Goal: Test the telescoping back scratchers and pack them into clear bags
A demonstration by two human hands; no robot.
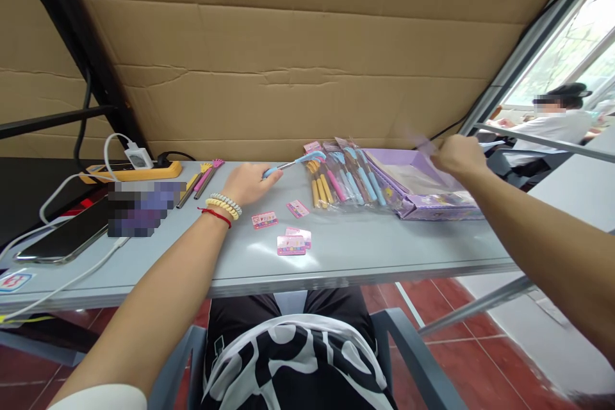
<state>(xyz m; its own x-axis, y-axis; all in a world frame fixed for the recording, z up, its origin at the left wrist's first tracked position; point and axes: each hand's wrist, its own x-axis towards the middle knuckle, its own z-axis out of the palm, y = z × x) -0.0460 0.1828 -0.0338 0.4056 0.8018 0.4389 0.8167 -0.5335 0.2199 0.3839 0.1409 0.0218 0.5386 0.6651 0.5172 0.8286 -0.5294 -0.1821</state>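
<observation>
Left hand (pixel 248 183) on blue back scratcher (pixel 293 163), right hand (pixel 459 155) over purple box (pixel 423 205).

Free room: bare table (pixel 384 250) at 6 o'clock of packs.
Obstacles: packaged scratchers (pixel 343 179) at 12; pink cards (pixel 293 245) at 9.
</observation>
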